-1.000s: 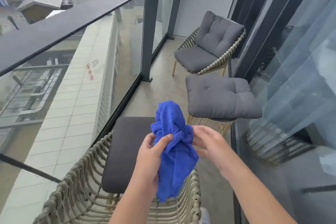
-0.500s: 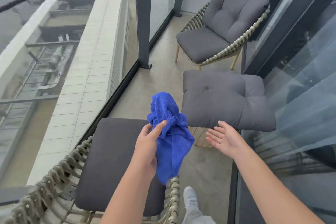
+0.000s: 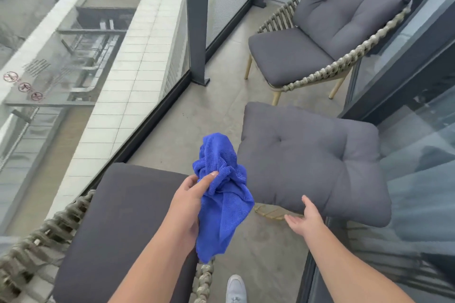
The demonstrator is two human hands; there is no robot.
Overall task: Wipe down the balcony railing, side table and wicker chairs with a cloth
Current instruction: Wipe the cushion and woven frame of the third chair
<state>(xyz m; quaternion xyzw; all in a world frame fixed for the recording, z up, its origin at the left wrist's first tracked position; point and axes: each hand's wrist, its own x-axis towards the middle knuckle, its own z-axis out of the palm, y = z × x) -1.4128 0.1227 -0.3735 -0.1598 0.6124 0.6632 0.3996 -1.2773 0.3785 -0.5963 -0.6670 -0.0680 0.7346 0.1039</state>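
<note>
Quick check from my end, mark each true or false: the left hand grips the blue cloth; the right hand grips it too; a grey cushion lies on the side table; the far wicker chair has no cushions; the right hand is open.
1. The left hand grips the blue cloth. True.
2. The right hand grips it too. False: it holds nothing, reaching at the near edge of the grey cushion.
3. The cushion lies on the side table. True.
4. The far wicker chair has no cushions. False: it has grey seat and back cushions.
5. The right hand is open. True.
</note>
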